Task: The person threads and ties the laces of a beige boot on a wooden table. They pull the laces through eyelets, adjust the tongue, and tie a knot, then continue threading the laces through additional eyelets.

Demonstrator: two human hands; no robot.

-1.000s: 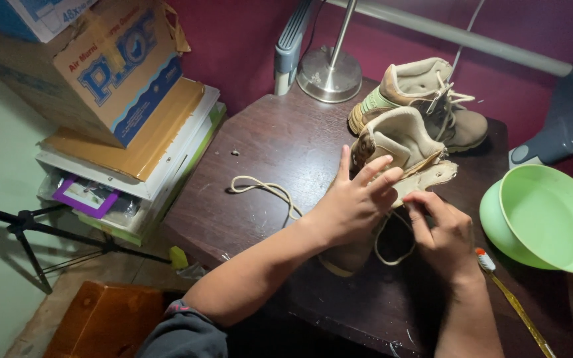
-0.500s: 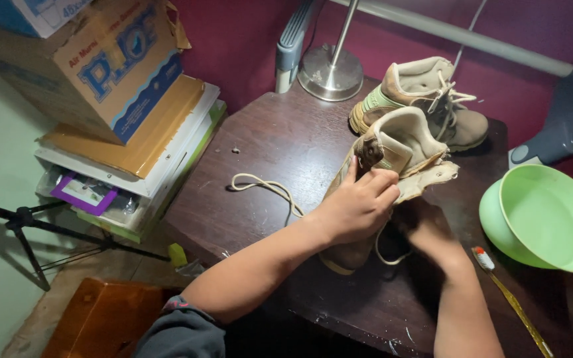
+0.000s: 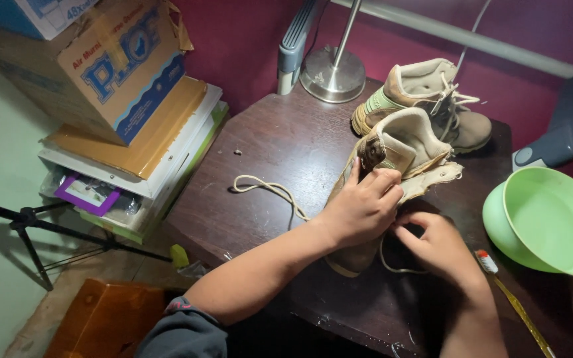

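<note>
A tan boot [image 3: 402, 142] lies on the dark wooden table [image 3: 280, 152] with its tongue pulled out. My left hand [image 3: 361, 209] grips the boot's side and holds it down. Just to the right, my right hand [image 3: 440, 244] is at the boot's lace area, its fingers pinching the beige lace [image 3: 392, 265] that loops below the boot. A loose stretch of lace [image 3: 266, 189] trails left across the table. A second tan boot [image 3: 426, 99], laced, stands behind the first.
A green plastic bowl [image 3: 548, 222] sits at the right, with a toothbrush [image 3: 512, 301] beside it. A lamp base [image 3: 331, 73] stands at the back. Stacked cardboard boxes [image 3: 121, 73] and trays are at the left, above a tripod [image 3: 28, 225].
My right hand has moved down from the boot's tongue to the lace beneath it. My left hand has kept its grip on the boot.
</note>
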